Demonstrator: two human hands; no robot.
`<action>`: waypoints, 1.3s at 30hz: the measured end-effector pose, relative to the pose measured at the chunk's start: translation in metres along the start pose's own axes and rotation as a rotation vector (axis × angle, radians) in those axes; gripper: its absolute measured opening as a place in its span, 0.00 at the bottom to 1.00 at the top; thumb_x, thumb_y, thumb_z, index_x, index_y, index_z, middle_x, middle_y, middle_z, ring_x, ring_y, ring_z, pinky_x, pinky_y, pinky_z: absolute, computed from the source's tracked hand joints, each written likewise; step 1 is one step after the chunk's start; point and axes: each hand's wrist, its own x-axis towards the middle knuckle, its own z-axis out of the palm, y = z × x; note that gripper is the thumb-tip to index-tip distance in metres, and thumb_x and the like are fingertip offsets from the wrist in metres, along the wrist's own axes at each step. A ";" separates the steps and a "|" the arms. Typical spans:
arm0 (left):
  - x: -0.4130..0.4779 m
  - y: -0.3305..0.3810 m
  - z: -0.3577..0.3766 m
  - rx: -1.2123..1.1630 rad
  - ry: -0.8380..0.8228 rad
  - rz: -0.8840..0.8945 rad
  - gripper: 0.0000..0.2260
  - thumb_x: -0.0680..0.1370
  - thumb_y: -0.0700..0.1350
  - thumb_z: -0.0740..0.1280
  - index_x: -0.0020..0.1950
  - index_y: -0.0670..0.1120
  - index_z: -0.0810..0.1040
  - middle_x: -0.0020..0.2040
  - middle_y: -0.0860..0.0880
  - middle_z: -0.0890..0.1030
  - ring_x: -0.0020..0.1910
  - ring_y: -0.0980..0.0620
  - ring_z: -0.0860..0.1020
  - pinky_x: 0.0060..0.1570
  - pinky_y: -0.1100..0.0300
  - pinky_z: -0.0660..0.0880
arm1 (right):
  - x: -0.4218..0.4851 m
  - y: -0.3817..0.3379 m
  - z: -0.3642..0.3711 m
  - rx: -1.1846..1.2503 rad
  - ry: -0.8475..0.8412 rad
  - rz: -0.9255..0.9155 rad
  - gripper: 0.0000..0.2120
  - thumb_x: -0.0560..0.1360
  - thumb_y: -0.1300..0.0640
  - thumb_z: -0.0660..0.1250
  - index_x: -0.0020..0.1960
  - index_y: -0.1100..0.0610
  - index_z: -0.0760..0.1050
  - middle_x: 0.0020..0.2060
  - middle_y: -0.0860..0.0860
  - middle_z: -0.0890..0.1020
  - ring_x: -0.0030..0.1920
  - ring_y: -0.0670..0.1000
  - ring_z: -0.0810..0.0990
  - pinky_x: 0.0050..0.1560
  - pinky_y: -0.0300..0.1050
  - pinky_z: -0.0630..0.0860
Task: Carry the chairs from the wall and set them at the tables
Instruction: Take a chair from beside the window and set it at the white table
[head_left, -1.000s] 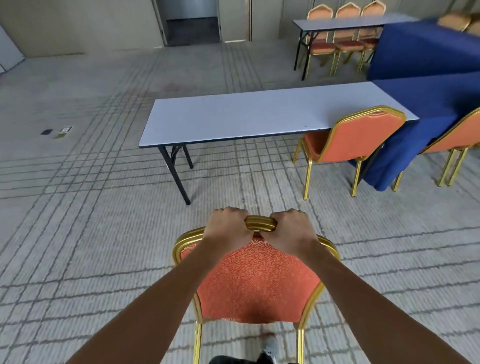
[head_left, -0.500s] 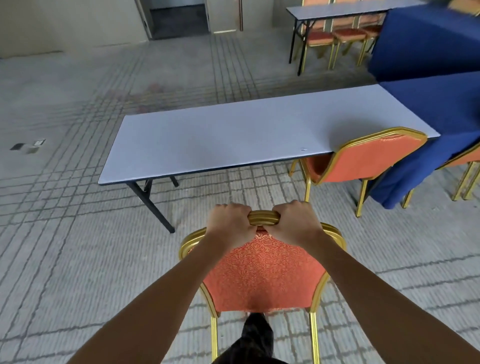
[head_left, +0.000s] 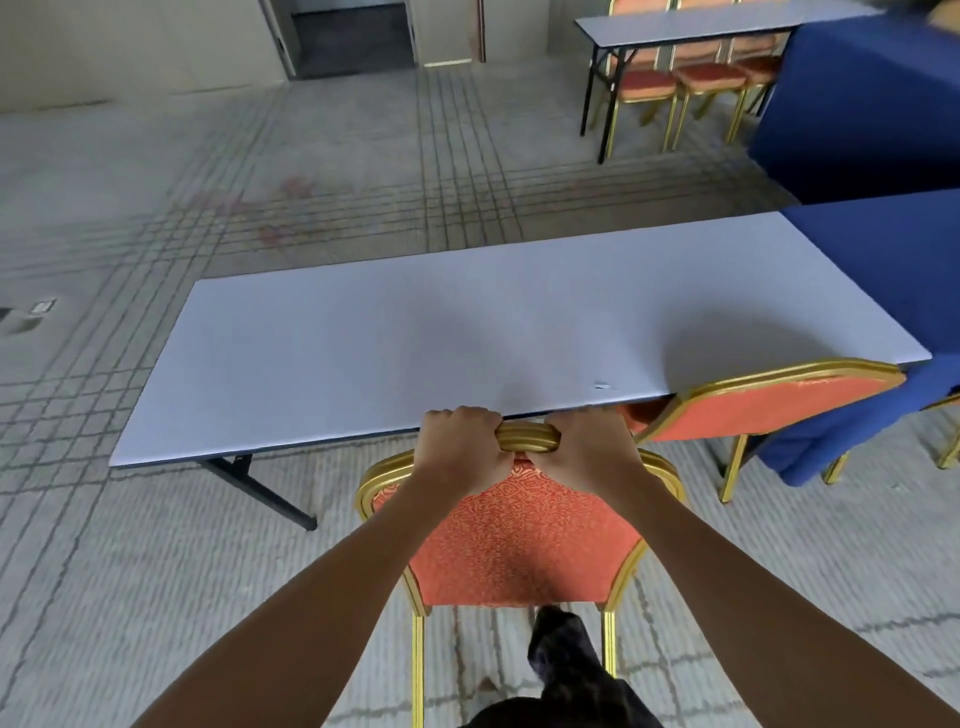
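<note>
I hold an orange chair with a gold frame by the top rail of its backrest. My left hand and my right hand grip the rail side by side. The rail's top meets the near edge of the long grey table in the picture. The chair's seat is hidden behind the backrest. A second orange chair stands at the same table to the right, its seat tucked under the top.
Blue-draped tables stand at the right. A far grey table has three orange chairs behind it. The table's black leg angles down at the left. A doorway opens in the back wall. My leg shows below the chair.
I have walked forward with the chair. The grey table has come much closer, from well ahead to right at the chair's top rail. My grip is unchanged.
</note>
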 end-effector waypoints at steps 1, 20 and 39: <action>0.014 0.001 0.000 -0.011 -0.003 -0.012 0.05 0.72 0.52 0.64 0.39 0.51 0.72 0.35 0.54 0.75 0.37 0.49 0.74 0.40 0.58 0.65 | 0.012 0.010 0.004 0.010 -0.004 -0.012 0.16 0.73 0.39 0.62 0.37 0.50 0.75 0.28 0.46 0.76 0.31 0.49 0.75 0.36 0.41 0.68; 0.221 0.013 0.065 -0.094 0.441 0.053 0.06 0.65 0.42 0.74 0.33 0.48 0.78 0.30 0.53 0.76 0.29 0.51 0.73 0.29 0.64 0.62 | 0.185 0.162 0.062 0.104 0.202 -0.243 0.18 0.69 0.48 0.71 0.28 0.55 0.70 0.23 0.47 0.73 0.22 0.51 0.72 0.23 0.40 0.65; 0.180 0.046 0.081 -0.196 -0.062 -0.047 0.03 0.75 0.49 0.63 0.44 0.51 0.73 0.39 0.54 0.75 0.38 0.49 0.76 0.43 0.56 0.69 | 0.137 0.159 0.052 0.069 -0.305 -0.033 0.13 0.68 0.42 0.59 0.31 0.49 0.67 0.27 0.46 0.74 0.33 0.51 0.76 0.40 0.45 0.75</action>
